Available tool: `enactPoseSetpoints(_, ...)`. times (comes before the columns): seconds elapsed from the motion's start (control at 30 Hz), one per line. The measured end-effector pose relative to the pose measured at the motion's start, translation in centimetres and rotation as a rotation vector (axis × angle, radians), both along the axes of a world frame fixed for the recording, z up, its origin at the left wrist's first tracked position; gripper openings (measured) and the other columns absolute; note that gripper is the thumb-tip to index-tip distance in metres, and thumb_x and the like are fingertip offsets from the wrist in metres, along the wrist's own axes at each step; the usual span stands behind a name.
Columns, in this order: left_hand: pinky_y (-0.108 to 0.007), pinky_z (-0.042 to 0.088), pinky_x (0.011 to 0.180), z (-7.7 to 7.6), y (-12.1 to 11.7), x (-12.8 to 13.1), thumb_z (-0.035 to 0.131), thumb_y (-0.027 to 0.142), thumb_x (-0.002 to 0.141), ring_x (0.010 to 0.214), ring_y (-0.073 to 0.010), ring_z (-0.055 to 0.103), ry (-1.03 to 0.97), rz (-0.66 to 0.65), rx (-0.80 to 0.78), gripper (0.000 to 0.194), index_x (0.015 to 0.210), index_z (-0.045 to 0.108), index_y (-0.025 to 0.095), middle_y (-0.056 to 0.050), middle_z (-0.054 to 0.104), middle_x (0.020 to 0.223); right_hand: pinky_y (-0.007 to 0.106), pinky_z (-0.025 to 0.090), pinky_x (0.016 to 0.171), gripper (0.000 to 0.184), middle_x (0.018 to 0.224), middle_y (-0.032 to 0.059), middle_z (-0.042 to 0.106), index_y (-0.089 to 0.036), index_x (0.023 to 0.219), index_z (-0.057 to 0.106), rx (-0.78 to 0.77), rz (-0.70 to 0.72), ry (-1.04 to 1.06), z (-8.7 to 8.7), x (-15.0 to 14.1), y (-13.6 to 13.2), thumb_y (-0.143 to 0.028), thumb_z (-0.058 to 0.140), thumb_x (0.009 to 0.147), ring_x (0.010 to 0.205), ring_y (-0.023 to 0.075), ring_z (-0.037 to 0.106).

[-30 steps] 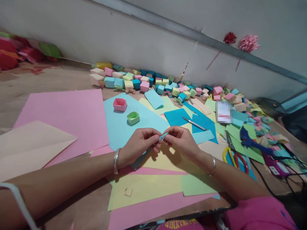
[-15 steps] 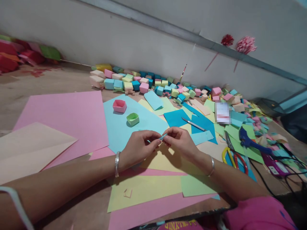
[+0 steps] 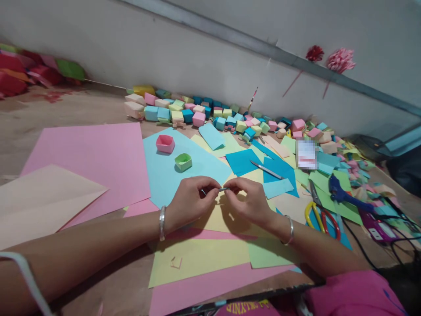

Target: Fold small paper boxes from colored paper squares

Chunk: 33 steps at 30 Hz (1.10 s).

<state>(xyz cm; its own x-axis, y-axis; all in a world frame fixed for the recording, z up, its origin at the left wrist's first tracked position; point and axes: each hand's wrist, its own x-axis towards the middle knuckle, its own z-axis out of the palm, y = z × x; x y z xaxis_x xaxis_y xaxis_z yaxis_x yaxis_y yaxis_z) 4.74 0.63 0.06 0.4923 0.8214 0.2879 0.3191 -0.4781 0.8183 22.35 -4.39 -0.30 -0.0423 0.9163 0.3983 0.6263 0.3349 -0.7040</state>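
Between my two hands is a narrow strip of blue paper (image 3: 222, 189), seen nearly edge-on. My left hand (image 3: 192, 199) pinches its left end between thumb and fingers. My right hand (image 3: 248, 199) pinches the other end, fingertips close to those of the left. Most of the strip is hidden by the fingers. Just beyond the left hand, a small green paper box (image 3: 183, 162) and a pink paper box (image 3: 165, 144) stand open-topped on a light blue sheet (image 3: 158, 184).
Large pink paper (image 3: 92, 162) lies left. To the right are a craft knife (image 3: 266, 169), scissors (image 3: 315, 215), a blue glue gun (image 3: 348, 195) and a purple power strip (image 3: 376, 228) with black cables. Many folded paper boxes (image 3: 199, 119) line the wall. A yellow sheet (image 3: 197, 263) lies in front.
The blue strip has turned from slanting to nearly level and edge-on. My right fingertips have shifted slightly on it, and the view has moved a little.
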Motion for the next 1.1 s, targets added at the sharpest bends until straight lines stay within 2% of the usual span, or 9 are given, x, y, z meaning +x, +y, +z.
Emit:
enactPoseSetpoints(0.1,-0.020,0.048,0.056,-0.1,0.0,0.0,0.058,0.017,0.077,0.058,-0.0100,0.061,0.003,-0.008,0.004,0.014,0.077,0.073,0.018,0.001,0.072,0.069,0.029,0.050,0.065,0.011,0.077,0.0049,0.071,-0.018,0.080,0.066,0.080,-0.019,-0.115,0.1,-0.1,-0.2,-0.015,0.056,0.079,0.070,0.0161,0.064)
enactPoseSetpoints(0.2,-0.021,0.049,0.058,0.0,-0.1,0.1,0.059,0.018,0.077,0.059,-0.0109,0.061,0.012,-0.006,0.017,0.014,0.077,0.073,0.018,0.000,0.073,0.070,0.028,0.049,0.063,0.010,0.074,0.0042,0.070,-0.018,0.077,0.066,0.091,-0.022,-0.128,0.2,-0.1,-0.3,-0.015,0.056,0.080,0.067,0.0155,0.063)
enactPoseSetpoints(0.33,-0.023,0.050,0.059,0.2,-0.3,0.1,0.060,0.019,0.078,0.060,-0.0121,0.063,0.008,-0.006,0.011,0.013,0.077,0.073,0.018,-0.001,0.073,0.072,0.028,0.047,0.061,0.011,0.070,0.0033,0.068,-0.020,0.073,0.063,0.059,-0.029,-0.128,0.1,-0.1,-0.1,-0.017,0.056,0.080,0.064,0.0155,0.060)
enactPoseSetpoints(0.53,-0.023,0.051,0.057,-0.1,-0.5,-0.1,0.064,0.021,0.078,0.064,-0.0135,0.065,-0.047,-0.087,0.024,0.012,0.086,0.073,0.018,-0.002,0.074,0.074,0.027,0.041,0.056,0.015,0.063,0.0005,0.060,-0.021,0.065,0.056,0.031,-0.083,-0.081,0.0,-0.2,0.1,-0.016,0.054,0.078,0.057,0.0129,0.052)
enactPoseSetpoints(0.63,-0.024,0.050,0.058,-0.5,-0.7,-0.1,0.066,0.020,0.080,0.065,-0.0130,0.065,-0.076,-0.095,0.153,0.012,0.090,0.072,0.018,-0.002,0.073,0.075,0.025,0.041,0.054,0.014,0.061,-0.0011,0.058,-0.021,0.065,0.055,-0.019,-0.101,0.066,-0.1,-0.5,0.1,-0.016,0.054,0.077,0.055,0.0113,0.050)
enactPoseSetpoints(0.83,-0.025,0.050,0.063,-1.2,-0.7,-0.3,0.062,0.023,0.088,0.069,-0.0134,0.064,-0.020,-0.076,0.543,0.012,0.098,0.066,0.017,-0.003,0.071,0.077,0.026,0.047,0.056,0.008,0.065,-0.0009,0.062,-0.019,0.075,0.062,-0.254,-0.047,0.547,-0.4,-0.9,0.2,-0.024,0.061,0.080,0.056,0.0125,0.059)
enactPoseSetpoints(0.97,-0.025,0.048,0.062,-1.2,-0.2,-0.7,0.054,0.018,0.092,0.070,-0.0145,0.063,0.077,-0.102,0.781,0.010,0.095,0.063,0.016,-0.004,0.072,0.081,0.025,0.047,0.056,0.007,0.062,-0.0007,0.063,-0.018,0.071,0.065,-0.343,-0.020,0.650,-0.2,-1.2,0.1,-0.022,0.065,0.076,0.056,0.0119,0.060)
enactPoseSetpoints(1.1,-0.026,0.045,0.057,-0.9,0.0,-1.0,0.048,0.014,0.093,0.065,-0.0149,0.061,0.184,-0.089,0.914,0.014,0.093,0.062,0.016,-0.004,0.070,0.078,0.025,0.045,0.059,0.004,0.061,0.0003,0.065,-0.017,0.068,0.068,-0.429,-0.028,0.733,0.3,-1.4,-0.1,-0.019,0.068,0.071,0.059,0.0118,0.059)
